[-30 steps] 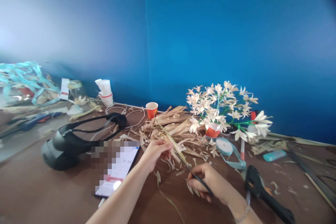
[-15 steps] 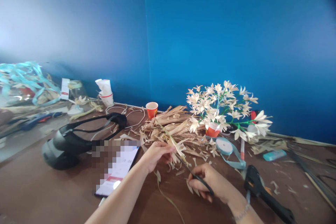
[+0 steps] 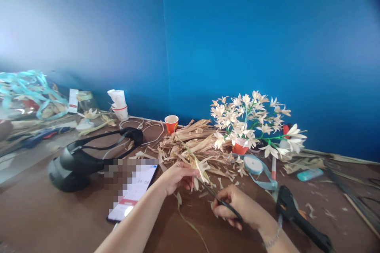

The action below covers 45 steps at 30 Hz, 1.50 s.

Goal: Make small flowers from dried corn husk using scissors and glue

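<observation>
My left hand [image 3: 175,176] pinches a strip of dried husk [image 3: 198,166] at the near edge of a heap of dried husks [image 3: 194,142]. My right hand [image 3: 240,206] is closed through the handles of black scissors [image 3: 219,201]. The blades point up-left toward the pinched strip, just below my left fingers. Small husk cuttings [image 3: 219,184] lie scattered on the brown table [image 3: 53,213] around both hands.
A bunch of cream husk flowers [image 3: 252,120] stands in a red cup behind the heap. A black glue gun [image 3: 299,219] lies right of my right hand, a phone [image 3: 133,193] and black headset [image 3: 86,158] to the left. Ribbon spool [image 3: 253,165], red cup [image 3: 171,123].
My left hand has drawn the husk strip slightly down and toward me. The right hand with the scissors has barely shifted.
</observation>
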Motion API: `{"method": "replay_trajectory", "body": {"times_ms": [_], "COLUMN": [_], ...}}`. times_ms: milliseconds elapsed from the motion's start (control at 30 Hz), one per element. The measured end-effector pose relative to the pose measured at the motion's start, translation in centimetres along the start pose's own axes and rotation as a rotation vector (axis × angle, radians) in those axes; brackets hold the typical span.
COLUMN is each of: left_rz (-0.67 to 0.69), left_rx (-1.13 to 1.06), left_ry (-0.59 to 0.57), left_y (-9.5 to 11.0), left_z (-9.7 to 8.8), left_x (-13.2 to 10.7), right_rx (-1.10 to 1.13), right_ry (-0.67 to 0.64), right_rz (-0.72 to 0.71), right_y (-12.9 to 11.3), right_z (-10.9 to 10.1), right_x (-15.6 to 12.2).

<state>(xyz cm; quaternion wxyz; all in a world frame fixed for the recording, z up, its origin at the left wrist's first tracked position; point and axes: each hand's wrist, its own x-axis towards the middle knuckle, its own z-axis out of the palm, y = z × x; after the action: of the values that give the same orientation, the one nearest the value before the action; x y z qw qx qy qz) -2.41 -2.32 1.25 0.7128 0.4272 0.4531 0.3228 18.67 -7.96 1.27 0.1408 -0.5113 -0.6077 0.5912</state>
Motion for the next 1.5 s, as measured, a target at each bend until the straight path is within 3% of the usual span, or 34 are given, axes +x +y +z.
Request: {"method": "replay_trajectory", "body": {"times_ms": [1033,1267,1333,1500], "left_rz": [0.041,0.167,0.218,0.320], "left_rx": [0.100,-0.020,-0.044,-0.023], "left_ry": [-0.030,0.108,0.154,0.155], "left_y": [-0.3,-0.1,-0.1,-0.2], "left_z": [0.4,0.4,0.5,1.5], "left_x": [0.0,0.3,0.4,0.2], "right_rx": [-0.077,0.032,0.045,0.082], "right_ry": [0.025,-0.008,0.058,0.433], "right_rz": [0.037,-0.061,-0.165,-0.478], "right_y": [-0.3,-0.1,-0.4,-1.1], "right_z": [0.1,-0.3,0.0,2.1], "right_x": [-0.1,-0.3,-0.3,0.5]}}
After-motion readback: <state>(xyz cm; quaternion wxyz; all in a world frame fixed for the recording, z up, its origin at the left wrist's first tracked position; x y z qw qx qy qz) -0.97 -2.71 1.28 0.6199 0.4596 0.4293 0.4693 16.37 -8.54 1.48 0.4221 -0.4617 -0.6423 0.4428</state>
